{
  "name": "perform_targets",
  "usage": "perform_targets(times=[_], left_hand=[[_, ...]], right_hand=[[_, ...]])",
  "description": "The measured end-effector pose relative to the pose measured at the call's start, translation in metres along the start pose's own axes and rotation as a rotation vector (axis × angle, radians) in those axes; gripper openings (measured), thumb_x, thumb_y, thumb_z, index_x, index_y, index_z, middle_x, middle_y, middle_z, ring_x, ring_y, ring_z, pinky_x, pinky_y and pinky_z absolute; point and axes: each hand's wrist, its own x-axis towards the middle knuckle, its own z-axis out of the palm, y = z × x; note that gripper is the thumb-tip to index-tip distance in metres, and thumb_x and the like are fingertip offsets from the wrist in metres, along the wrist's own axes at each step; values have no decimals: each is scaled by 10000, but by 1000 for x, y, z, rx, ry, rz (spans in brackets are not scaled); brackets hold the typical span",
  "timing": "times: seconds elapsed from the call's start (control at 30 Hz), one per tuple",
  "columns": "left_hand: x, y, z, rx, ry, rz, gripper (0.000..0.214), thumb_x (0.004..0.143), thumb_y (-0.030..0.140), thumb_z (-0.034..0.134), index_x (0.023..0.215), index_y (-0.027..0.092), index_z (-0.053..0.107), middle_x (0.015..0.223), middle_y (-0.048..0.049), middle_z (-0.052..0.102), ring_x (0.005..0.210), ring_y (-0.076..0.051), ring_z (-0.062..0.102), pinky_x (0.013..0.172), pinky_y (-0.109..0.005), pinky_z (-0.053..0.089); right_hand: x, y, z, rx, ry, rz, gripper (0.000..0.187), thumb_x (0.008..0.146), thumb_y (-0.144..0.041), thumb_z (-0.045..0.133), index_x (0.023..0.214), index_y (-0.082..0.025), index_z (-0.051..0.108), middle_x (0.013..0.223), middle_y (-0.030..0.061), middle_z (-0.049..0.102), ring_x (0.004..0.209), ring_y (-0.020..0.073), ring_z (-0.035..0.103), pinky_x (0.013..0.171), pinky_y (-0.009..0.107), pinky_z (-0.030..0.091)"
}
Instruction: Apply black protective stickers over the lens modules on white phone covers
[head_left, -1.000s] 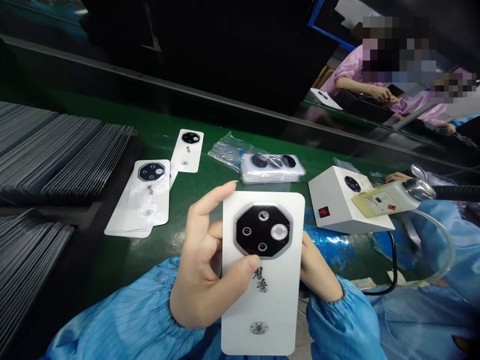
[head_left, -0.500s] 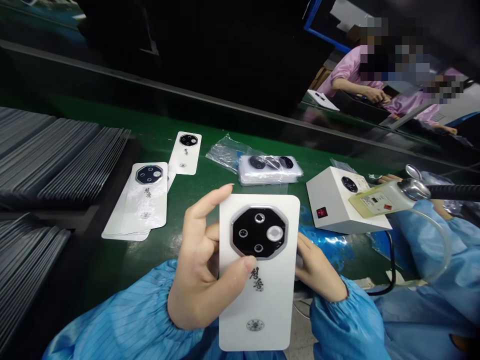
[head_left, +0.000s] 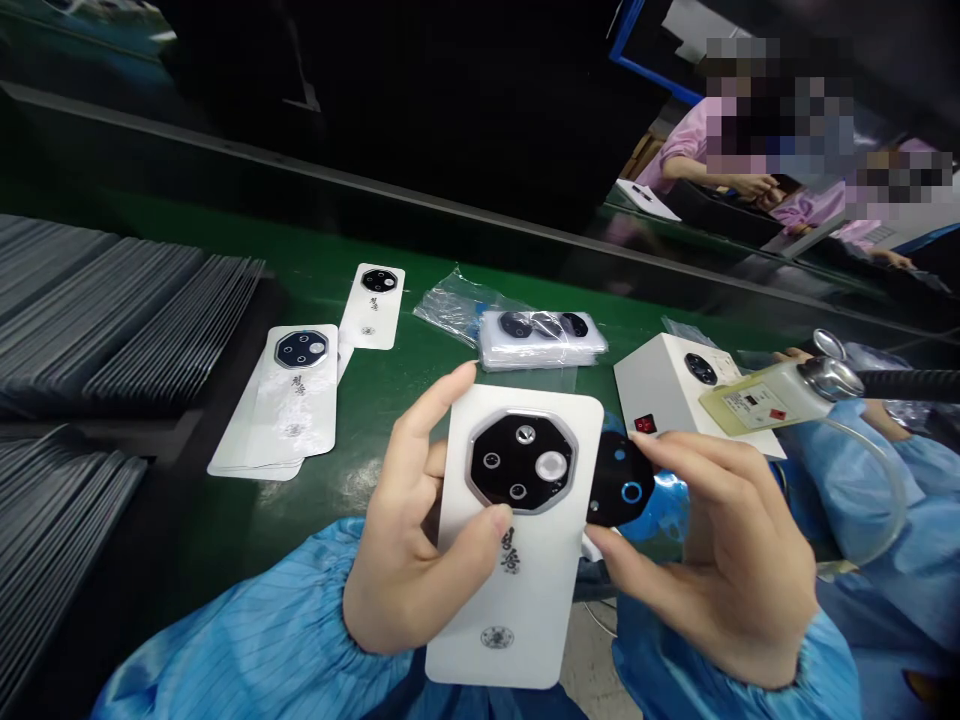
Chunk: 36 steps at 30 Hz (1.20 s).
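My left hand [head_left: 412, 570] grips a white phone back cover [head_left: 525, 600], thumb on its front just below the black camera window. The cover stands tilted toward me, with dark lettering and a round emblem below the window. To its right, my right hand [head_left: 727, 560] pinches a black camera lens plate [head_left: 619, 485] with holes through it between thumb and fingers. The plate's left edge lies close beside or behind the cover; whether they touch I cannot tell. Something whitish shows by my right thumb, partly hidden.
Several similar covers [head_left: 300, 430] overlap at left, with another cover [head_left: 371, 320] behind. Clear-wrapped lens plates [head_left: 540, 355] lie at centre back. A white box with a switch [head_left: 652, 375] and a bottle [head_left: 757, 395] stand right, near a co-worker's blue sleeve [head_left: 847, 470]. Dark slotted racks [head_left: 142, 310] line the left.
My right hand has come out from behind the cover, moved right and toward me, and now shows the black lens plate. The cover has tilted slightly in my left hand.
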Motion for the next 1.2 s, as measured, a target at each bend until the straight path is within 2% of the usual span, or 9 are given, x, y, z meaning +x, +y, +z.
perform_targets(times=[0.17,0.3,0.37,0.47,0.57,0.7,0.8,0.93,1.2], left_hand=[[0,-1,2,-67,4,-19,616,849,213,548,1381,381,285,1054,-7,683,750,-212,695,567,-311,619],[1,-1,0,5,-6,46,616,843,172,546,1340,458,320,1004,35,683,649,-144,659,552,-246,593],[1,0,-2,56,-20,62,639,828,176,559,1337,473,314,969,39,682,588,-131,629,532,-249,578],[2,-1,-3,82,-35,76,656,823,185,562,1352,473,301,976,39,678,563,-130,606,584,-296,577],[2,-3,-3,101,-16,69,652,825,207,566,1365,457,301,977,28,679,529,-145,599,519,-312,535],[3,-4,-3,102,-51,88,623,846,226,534,1380,431,286,909,20,689,472,-138,576,442,-287,469],[4,-3,-5,29,-99,105,567,884,226,466,1383,420,279,939,11,686,608,-169,642,536,-303,521],[3,-3,-5,-46,-68,-2,489,912,279,417,1368,411,304,982,3,681,835,-240,673,726,-406,551],[2,-3,-1,38,41,17,400,926,300,400,1326,312,400,928,-18,697,943,-253,651,871,-446,527]], right_hand=[[10,7,1,-162,85,34,517,721,-252,722,1203,-197,544,989,94,559,881,239,560,749,395,493],[9,18,2,-81,255,40,583,685,-347,742,1233,-281,554,1000,82,538,886,283,556,747,465,480],[8,18,4,-50,342,-47,596,668,-389,743,1229,-297,566,1010,74,547,872,281,565,738,464,481],[11,9,6,-34,269,-175,613,689,-387,725,1259,-254,542,1069,83,565,907,275,582,764,443,497],[17,-7,8,-21,132,-171,526,733,-328,700,1219,-206,540,1077,91,564,955,259,585,816,421,508],[24,-20,9,-42,108,-202,381,769,-319,668,1107,-189,551,1031,87,590,957,238,594,810,397,518],[26,-20,10,-70,49,-209,383,770,-341,665,1086,-161,546,1061,105,588,989,239,583,820,383,513],[25,-17,14,-87,16,-218,392,776,-359,654,1092,-155,542,1102,119,566,1014,250,562,805,400,510],[22,-16,20,-120,8,-227,421,762,-380,661,1110,-168,556,1132,123,546,1014,276,549,814,451,500]])
